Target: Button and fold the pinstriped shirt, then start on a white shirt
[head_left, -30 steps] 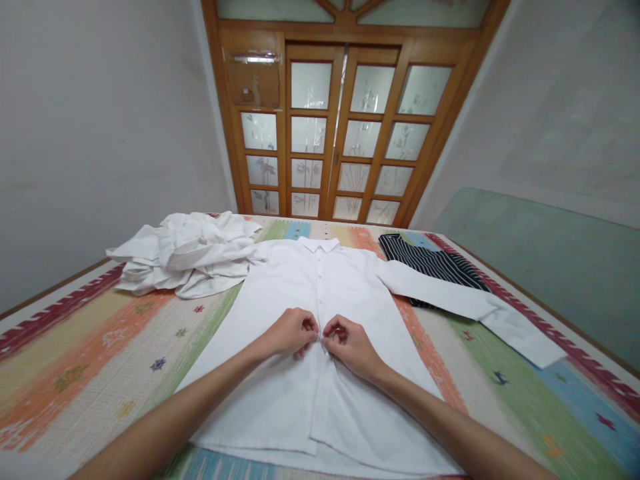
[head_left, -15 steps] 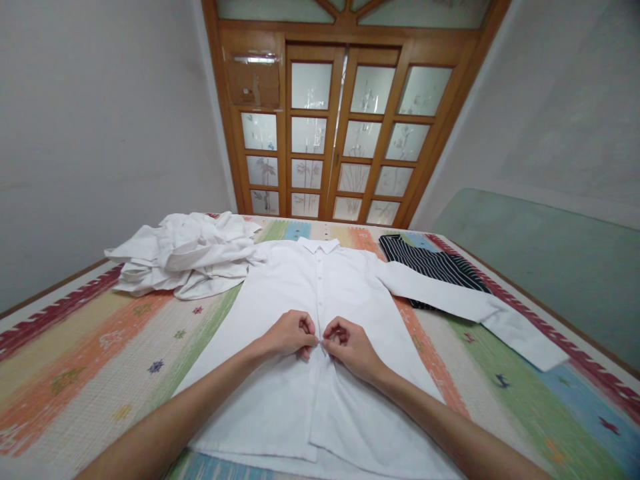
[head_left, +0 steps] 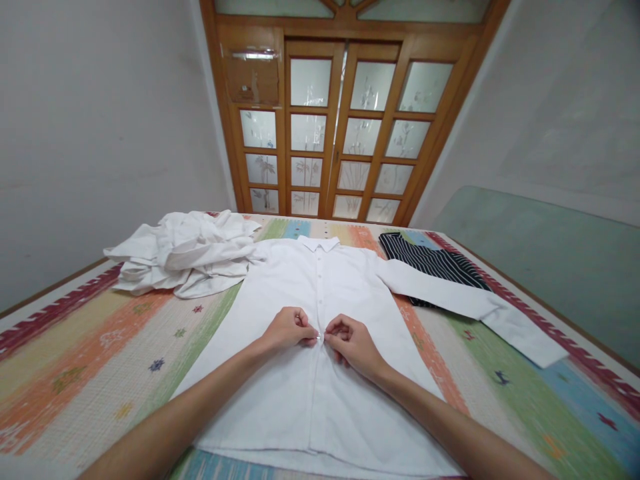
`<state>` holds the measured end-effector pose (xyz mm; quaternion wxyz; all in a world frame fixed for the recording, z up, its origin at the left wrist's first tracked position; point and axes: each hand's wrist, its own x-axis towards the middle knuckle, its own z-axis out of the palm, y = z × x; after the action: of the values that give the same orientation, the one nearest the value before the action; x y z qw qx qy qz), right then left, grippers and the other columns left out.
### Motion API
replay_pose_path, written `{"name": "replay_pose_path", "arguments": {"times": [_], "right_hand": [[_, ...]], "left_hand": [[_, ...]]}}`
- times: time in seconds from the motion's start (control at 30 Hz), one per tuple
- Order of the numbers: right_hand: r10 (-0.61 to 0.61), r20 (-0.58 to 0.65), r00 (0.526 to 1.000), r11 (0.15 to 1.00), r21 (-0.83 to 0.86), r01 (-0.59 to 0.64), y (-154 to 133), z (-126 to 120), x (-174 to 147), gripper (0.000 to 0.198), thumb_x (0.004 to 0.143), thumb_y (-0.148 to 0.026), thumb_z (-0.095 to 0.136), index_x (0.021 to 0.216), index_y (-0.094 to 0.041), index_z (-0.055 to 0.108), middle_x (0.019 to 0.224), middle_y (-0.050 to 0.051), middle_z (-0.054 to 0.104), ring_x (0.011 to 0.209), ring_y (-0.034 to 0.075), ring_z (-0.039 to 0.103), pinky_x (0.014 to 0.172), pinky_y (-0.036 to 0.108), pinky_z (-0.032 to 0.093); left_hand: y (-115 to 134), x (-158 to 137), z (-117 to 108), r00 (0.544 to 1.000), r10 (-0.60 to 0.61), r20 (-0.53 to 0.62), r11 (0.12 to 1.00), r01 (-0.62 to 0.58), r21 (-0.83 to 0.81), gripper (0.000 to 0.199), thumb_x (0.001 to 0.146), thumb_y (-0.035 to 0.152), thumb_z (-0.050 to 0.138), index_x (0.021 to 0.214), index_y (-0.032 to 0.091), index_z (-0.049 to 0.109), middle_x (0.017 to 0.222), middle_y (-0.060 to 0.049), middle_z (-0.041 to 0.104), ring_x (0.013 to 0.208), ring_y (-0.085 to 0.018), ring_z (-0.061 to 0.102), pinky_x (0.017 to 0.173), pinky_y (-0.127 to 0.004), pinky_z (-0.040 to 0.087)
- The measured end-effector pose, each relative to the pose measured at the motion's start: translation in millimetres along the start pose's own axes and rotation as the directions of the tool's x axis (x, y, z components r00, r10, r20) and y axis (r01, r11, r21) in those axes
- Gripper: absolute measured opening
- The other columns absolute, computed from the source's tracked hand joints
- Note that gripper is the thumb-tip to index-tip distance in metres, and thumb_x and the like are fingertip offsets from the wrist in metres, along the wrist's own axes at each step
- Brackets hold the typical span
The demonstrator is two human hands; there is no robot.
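Observation:
A white button-up shirt (head_left: 280,393) lies face up in front of me, its collar at the far end and its front placket running down the middle. On the left of the placket, my left hand (head_left: 290,327) pinches the shirt's edge between thumb and forefinger. Close beside it, my right hand (head_left: 351,340) is also closed in a pinch on the placket, from the right. A small bit of placket shows between the fingertips; any button there is too small to make out. Several buttons along the upper placket look fastened.
A crumpled heap of white cloth (head_left: 185,253) lies at the far left, against the shirt's shoulder. The right sleeve stretches over a folded black-and-white striped garment (head_left: 435,263). Everything rests on a striped colourful cover (head_left: 105,360). A pale green board (head_left: 540,247) stands along the right side.
Both hands stay at the placket and have shifted slightly up. The two front panels' lower edges now meet more closely at the hem.

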<state>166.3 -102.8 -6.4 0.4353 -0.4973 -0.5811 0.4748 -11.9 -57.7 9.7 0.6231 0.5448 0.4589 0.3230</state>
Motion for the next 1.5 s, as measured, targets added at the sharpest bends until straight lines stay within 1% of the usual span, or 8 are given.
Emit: {"name": "replay_pose_path", "arguments": {"times": [0.27,0.37,0.53,0.73,0.9,1.1,1.23,1.5], "right_hand": [[0.019,-0.011,1.0,0.999,0.028,-0.019,-4,2,-1,0.026,0.071,-0.039,0.066,0.08,-0.018,0.055,0.052,-0.004,0.058,0.037,0.012,0.053,0.03,0.017,0.037],[0.029,-0.021,0.999,0.998,0.062,-0.028,-7,3,-2,0.024,0.07,-0.038,0.064,0.078,-0.018,0.055,0.056,-0.001,0.062,0.039,0.013,0.056,0.03,0.017,0.036],[0.031,-0.026,0.999,0.994,0.105,-0.028,-3,3,-1,0.021,0.069,-0.035,0.062,0.078,-0.018,0.053,0.057,-0.001,0.063,0.039,0.013,0.057,0.03,0.017,0.038],[0.017,-0.016,1.0,0.995,0.1,-0.016,-1,3,-1,0.019,0.071,-0.033,0.059,0.079,-0.018,0.053,0.052,-0.002,0.061,0.04,0.014,0.057,0.032,0.018,0.04],[0.022,-0.018,1.0,0.996,0.09,-0.02,-1,3,-1,0.016,0.07,-0.032,0.057,0.078,-0.018,0.053,0.048,-0.003,0.059,0.037,0.013,0.055,0.031,0.017,0.037],[0.027,-0.025,0.999,0.994,0.107,-0.024,-1,3,-1,0.017,0.07,-0.032,0.058,0.079,-0.018,0.054,0.061,-0.001,0.064,0.042,0.014,0.06,0.031,0.017,0.039],[0.021,-0.026,0.999,0.996,0.082,-0.018,-4,3,-2,0.018,0.071,-0.032,0.059,0.08,-0.017,0.054,0.067,0.0,0.066,0.045,0.014,0.061,0.031,0.017,0.039],[-0.015,-0.019,1.0,0.999,-0.05,0.014,-4,1,-4,0.023,0.074,-0.038,0.067,0.081,-0.018,0.055,0.052,-0.003,0.059,0.043,0.014,0.058,0.035,0.018,0.041]], "left_hand": [[-3,-2,4,0.99,0.094,-0.107,0.981,-0.074,0.178,0.021,0.056,0.015,0.068,0.063,0.018,0.048,0.053,0.003,0.063,0.05,-0.011,0.06,0.048,-0.018,0.041],[-4,-3,5,0.985,0.132,-0.113,0.965,-0.102,0.24,0.017,0.057,0.016,0.067,0.063,0.018,0.05,0.055,0.002,0.064,0.051,-0.01,0.059,0.049,-0.018,0.04],[6,-11,5,0.987,0.152,-0.059,0.939,-0.125,0.32,0.014,0.061,0.025,0.07,0.062,0.014,0.061,0.059,-0.001,0.067,0.056,-0.013,0.061,0.053,-0.021,0.042],[13,-18,7,0.98,0.197,0.036,0.867,-0.191,0.461,0.031,0.069,0.042,0.068,0.064,0.012,0.073,0.064,-0.006,0.071,0.061,-0.016,0.062,0.055,-0.022,0.042],[10,-16,11,0.978,0.208,0.024,0.851,-0.193,0.489,0.031,0.069,0.042,0.067,0.064,0.012,0.072,0.064,-0.006,0.071,0.061,-0.016,0.062,0.054,-0.021,0.041],[13,-16,11,0.981,0.194,-0.007,0.816,-0.158,0.555,0.024,0.067,0.034,0.066,0.063,0.012,0.073,0.061,-0.005,0.07,0.059,-0.015,0.06,0.053,-0.021,0.038],[14,-16,10,0.984,0.178,-0.005,0.826,-0.146,0.544,0.021,0.067,0.03,0.062,0.061,0.012,0.072,0.057,-0.003,0.068,0.056,-0.014,0.057,0.052,-0.021,0.037],[12,-15,11,0.989,0.14,-0.05,0.863,-0.097,0.496,0.018,0.064,0.02,0.055,0.059,0.013,0.072,0.049,0.0,0.062,0.05,-0.012,0.053,0.049,-0.02,0.035]]}}
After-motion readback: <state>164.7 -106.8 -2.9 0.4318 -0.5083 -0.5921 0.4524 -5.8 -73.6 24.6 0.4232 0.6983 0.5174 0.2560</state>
